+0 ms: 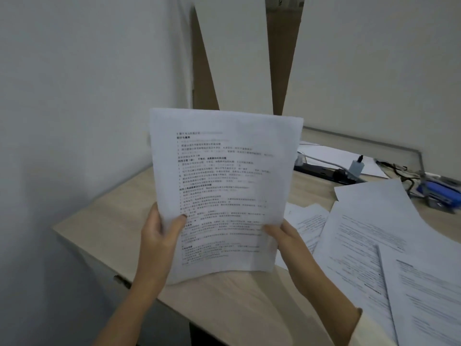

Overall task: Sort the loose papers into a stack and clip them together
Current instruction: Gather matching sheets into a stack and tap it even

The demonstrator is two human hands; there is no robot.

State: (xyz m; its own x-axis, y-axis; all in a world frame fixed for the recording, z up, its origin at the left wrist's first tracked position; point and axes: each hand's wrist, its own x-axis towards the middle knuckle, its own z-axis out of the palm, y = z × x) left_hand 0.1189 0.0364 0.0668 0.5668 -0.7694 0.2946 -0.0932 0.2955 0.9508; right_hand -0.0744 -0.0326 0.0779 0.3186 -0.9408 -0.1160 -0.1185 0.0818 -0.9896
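Two hands, left hand [159, 236] and right hand [289, 243], grip printed sheet [224, 186] above wooden desk [237, 303]; white walls [74, 96].

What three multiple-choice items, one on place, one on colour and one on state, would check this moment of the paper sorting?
1. Where do the loose papers lie?
A. On the desk, to the right of the held sheets
B. On the floor
C. Pinned to the wall

2. What colour is the object at the desk's far right edge?
A. Red
B. Blue
C. Yellow

3. How are the held sheets kept?
A. Flat on the desk
B. Upright, gripped by both hands
C. Pinched in one hand only

Answers:
1 A, printed pages are spread over the desk's right side.
2 B, it shows plainly blue beside the cables.
3 B, the left hand and right hand grip the lower edges.
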